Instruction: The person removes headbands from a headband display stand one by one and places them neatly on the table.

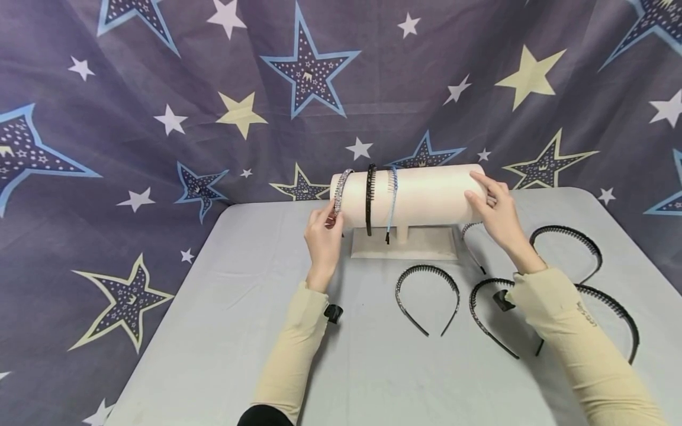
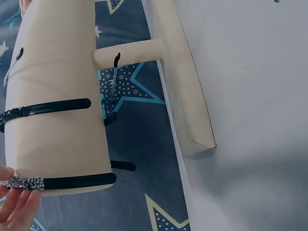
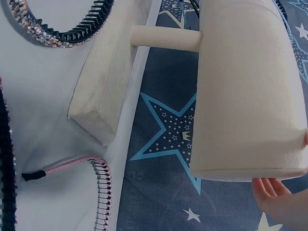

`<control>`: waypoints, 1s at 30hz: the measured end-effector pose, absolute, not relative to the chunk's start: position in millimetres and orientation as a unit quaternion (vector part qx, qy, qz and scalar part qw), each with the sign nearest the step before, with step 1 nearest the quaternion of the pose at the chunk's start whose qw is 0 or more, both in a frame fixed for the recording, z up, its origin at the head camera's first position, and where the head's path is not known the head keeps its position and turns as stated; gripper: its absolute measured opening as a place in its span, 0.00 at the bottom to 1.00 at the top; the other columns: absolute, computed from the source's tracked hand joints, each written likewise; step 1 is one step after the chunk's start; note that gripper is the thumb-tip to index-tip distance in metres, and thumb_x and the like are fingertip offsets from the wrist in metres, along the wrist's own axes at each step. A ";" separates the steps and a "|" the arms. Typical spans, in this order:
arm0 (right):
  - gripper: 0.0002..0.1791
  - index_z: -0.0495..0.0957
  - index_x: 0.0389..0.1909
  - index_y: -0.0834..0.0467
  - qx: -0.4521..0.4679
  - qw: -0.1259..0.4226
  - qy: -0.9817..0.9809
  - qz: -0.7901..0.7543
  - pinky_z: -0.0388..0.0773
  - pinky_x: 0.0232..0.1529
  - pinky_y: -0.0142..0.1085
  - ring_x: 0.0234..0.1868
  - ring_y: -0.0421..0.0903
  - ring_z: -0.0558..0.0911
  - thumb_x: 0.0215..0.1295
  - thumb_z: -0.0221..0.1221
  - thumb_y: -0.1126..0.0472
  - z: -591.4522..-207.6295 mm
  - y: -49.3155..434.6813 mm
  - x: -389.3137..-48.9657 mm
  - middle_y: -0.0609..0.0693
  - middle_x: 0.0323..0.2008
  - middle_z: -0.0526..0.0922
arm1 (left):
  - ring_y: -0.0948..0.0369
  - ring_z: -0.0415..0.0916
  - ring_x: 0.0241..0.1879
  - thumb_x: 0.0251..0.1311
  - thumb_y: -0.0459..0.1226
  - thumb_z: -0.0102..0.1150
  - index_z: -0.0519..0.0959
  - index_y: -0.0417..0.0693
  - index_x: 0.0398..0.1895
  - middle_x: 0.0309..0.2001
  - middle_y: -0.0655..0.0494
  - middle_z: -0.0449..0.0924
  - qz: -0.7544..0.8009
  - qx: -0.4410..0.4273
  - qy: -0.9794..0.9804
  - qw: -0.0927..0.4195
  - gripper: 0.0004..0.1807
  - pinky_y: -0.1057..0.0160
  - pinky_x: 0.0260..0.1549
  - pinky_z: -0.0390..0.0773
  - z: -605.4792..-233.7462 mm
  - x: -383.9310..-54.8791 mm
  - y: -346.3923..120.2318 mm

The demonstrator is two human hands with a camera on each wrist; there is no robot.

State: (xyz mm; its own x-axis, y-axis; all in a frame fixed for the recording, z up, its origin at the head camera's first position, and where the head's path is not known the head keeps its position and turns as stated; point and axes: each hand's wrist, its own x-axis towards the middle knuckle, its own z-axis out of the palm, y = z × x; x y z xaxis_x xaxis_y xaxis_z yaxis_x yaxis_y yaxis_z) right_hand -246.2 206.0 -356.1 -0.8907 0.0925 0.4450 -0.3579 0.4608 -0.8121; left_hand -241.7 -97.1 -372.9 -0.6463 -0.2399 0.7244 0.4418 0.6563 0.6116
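Note:
A cream headband display stand, a padded roll on a short post and flat base, stands on the table. Near the roll's left end sits a glittery silver headband, its black tip lying along the roll in the left wrist view. My left hand pinches this headband's sparkling part between thumb and fingers. Further along the roll are a black headband and a thin blue headband. My right hand grips the roll's right end, fingertips at the end face in the right wrist view.
Several toothed headbands lie on the grey table: one dark headband before the stand, a pink headband by the base, and a black headband with others around my right forearm. A star-patterned curtain hangs behind.

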 end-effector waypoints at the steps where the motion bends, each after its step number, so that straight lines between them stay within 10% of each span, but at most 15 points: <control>1: 0.25 0.64 0.60 0.57 0.081 0.220 -0.826 0.512 0.70 0.52 0.30 0.50 0.51 0.67 0.63 0.51 0.56 -355.9 206.0 -246.3 0.61 0.48 0.61 | 0.57 0.75 0.27 0.50 0.29 0.57 0.79 0.36 0.42 0.29 0.46 0.75 -0.410 -0.059 -0.809 0.417 0.14 0.68 0.26 0.79 -372.7 -241.9 -97.8; 11: 0.25 0.64 0.61 0.58 0.090 0.227 -0.826 0.508 0.70 0.50 0.26 0.49 0.50 0.66 0.63 0.51 0.57 -350.5 207.0 -247.0 0.62 0.49 0.61 | 0.55 0.76 0.30 0.51 0.30 0.59 0.78 0.36 0.43 0.32 0.45 0.77 -0.465 -0.032 -0.793 0.393 0.15 0.66 0.28 0.80 -369.4 -246.0 -107.0; 23: 0.25 0.63 0.62 0.55 0.083 0.207 -0.829 0.513 0.70 0.55 0.45 0.52 0.56 0.66 0.63 0.50 0.55 -352.3 206.2 -245.6 0.62 0.49 0.60 | 0.57 0.74 0.28 0.50 0.28 0.59 0.78 0.33 0.42 0.31 0.40 0.76 -0.587 0.011 -0.718 0.373 0.14 0.68 0.26 0.81 -376.3 -252.9 -116.6; 30: 0.25 0.63 0.62 0.55 0.081 0.209 -0.830 0.511 0.70 0.50 0.30 0.50 0.52 0.67 0.63 0.50 0.55 -356.6 207.2 -244.2 0.61 0.49 0.60 | 0.69 0.70 0.23 0.51 0.26 0.58 0.76 0.32 0.45 0.31 0.44 0.74 -0.658 0.072 -0.674 0.328 0.16 0.69 0.28 0.81 -383.6 -259.4 -135.5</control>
